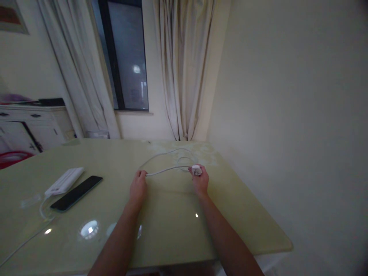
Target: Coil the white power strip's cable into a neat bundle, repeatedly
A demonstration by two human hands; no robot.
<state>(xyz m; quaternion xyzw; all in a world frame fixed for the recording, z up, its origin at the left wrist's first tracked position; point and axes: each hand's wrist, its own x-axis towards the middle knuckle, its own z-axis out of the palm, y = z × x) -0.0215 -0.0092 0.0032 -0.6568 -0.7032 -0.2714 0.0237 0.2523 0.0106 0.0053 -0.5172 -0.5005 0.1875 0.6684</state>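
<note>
A white cable (166, 169) runs between my two hands over the pale green tabletop (172, 214). My left hand (138, 188) is closed on the cable, pinching it near the middle of the table. In my right hand (202, 182) is a white charger plug (196, 170), gripped with its small printed face turned towards me. The rest of the cable loops on the tabletop behind both hands, with a smaller coil close to the plug. Where the cable joins the plug is partly covered by my fingers.
On the left lie a white power bank (65, 181) with a cable attached and a dark phone (77, 193). A plain wall (287, 115) stands along the table's right side. Curtains (184, 69) and a window (129, 57) are behind, and a white cabinet (43, 126) stands far left.
</note>
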